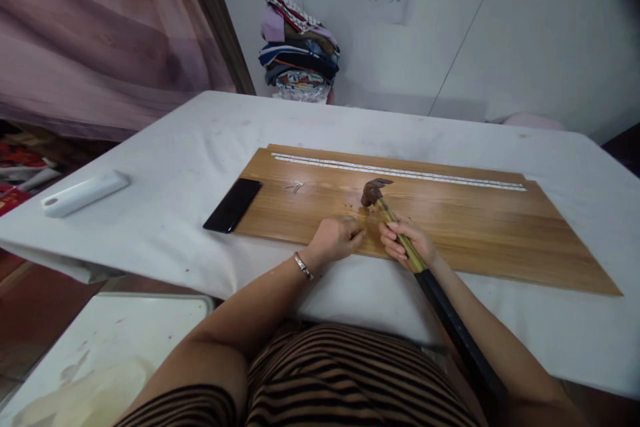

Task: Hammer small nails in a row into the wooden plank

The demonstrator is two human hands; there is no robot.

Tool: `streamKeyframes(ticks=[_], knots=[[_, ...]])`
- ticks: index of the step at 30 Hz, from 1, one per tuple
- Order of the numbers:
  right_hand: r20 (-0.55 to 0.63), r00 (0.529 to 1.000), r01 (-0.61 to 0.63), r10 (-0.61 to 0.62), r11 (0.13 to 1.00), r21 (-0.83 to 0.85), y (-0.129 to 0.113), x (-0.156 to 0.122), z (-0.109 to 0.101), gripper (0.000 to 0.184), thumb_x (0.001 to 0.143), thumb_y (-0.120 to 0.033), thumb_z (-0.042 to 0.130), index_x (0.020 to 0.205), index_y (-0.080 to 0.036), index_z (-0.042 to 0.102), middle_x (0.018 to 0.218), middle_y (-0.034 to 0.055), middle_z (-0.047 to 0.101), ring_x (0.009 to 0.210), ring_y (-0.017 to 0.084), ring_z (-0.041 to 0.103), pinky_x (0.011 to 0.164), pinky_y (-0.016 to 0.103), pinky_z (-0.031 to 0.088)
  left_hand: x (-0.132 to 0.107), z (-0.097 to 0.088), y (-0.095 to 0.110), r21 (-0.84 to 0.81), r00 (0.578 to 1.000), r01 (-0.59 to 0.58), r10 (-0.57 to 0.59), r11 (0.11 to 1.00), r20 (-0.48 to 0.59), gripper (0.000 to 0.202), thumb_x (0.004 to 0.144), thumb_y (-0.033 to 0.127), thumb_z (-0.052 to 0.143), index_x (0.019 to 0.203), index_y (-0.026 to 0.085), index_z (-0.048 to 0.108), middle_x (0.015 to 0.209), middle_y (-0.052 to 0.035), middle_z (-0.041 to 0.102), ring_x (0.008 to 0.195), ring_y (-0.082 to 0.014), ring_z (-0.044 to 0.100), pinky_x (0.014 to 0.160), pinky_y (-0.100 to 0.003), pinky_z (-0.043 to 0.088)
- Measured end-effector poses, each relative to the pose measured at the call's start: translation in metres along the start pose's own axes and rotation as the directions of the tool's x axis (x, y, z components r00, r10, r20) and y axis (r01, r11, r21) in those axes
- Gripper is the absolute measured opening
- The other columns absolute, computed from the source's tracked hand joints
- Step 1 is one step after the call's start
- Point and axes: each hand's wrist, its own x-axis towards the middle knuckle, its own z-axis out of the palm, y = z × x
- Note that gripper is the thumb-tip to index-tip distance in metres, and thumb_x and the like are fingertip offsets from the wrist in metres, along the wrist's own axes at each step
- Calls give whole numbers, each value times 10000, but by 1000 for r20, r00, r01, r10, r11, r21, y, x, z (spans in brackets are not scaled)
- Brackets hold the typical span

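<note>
A long wooden board (475, 227) lies on a white table (175, 167). My right hand (407, 243) is wrapped round the shaft of a claw hammer (375, 193), close below its rusty head, which rests on the board. My left hand (337, 237) sits on the board's near edge just left of the hammer head, fingers pinched together; what they hold is too small to see. A few loose nails (296, 185) lie on the board's left end. A thin pale strip (400, 171) runs along the board's far edge.
A black phone (233, 205) lies at the board's left end. A white plastic bar (85, 193) rests near the table's left edge. Folded clothes (300, 47) are piled against the far wall. A white tray-like surface (100, 353) stands low on the left.
</note>
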Motion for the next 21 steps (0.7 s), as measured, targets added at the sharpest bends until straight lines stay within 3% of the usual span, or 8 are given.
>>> streamKeyframes(ticks=[21], knots=[[9, 1000, 1, -1, 1000, 9, 2, 0, -1, 435, 820, -209, 590, 1243, -253, 500, 625, -89, 453, 357, 37, 248, 293, 124, 255, 0, 1, -1, 9, 1000, -7, 7, 1000, -2, 299, 897, 321, 498, 678, 173, 638, 684, -33, 647, 633, -130, 548, 568, -241, 335]])
